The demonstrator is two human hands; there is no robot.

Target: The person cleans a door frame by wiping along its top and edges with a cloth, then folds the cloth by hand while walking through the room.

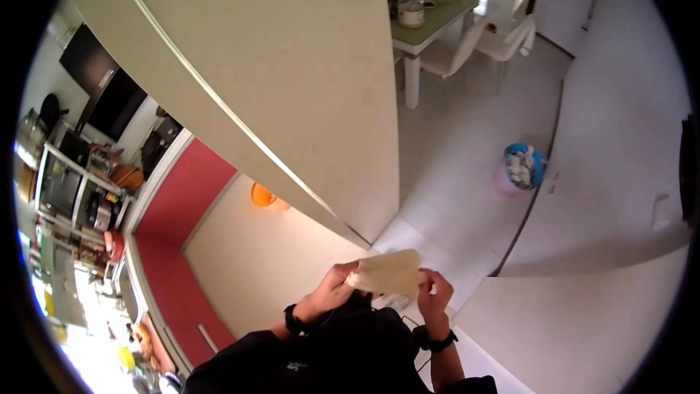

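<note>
A pale cream folded cloth is stretched between my two hands in front of my chest. My left hand is closed on its left end, fingers wrapped over the edge. At the right end, my right hand pinches the edge between thumb and fingers. Each wrist carries a dark band. The cloth hides part of my left fingertips.
A tall beige panel stands ahead, with a kitchen of red cabinets at left. An orange bin is on the kitchen floor. At right, a blue-rimmed bin holds crumpled white material. A dining table and chairs stand beyond.
</note>
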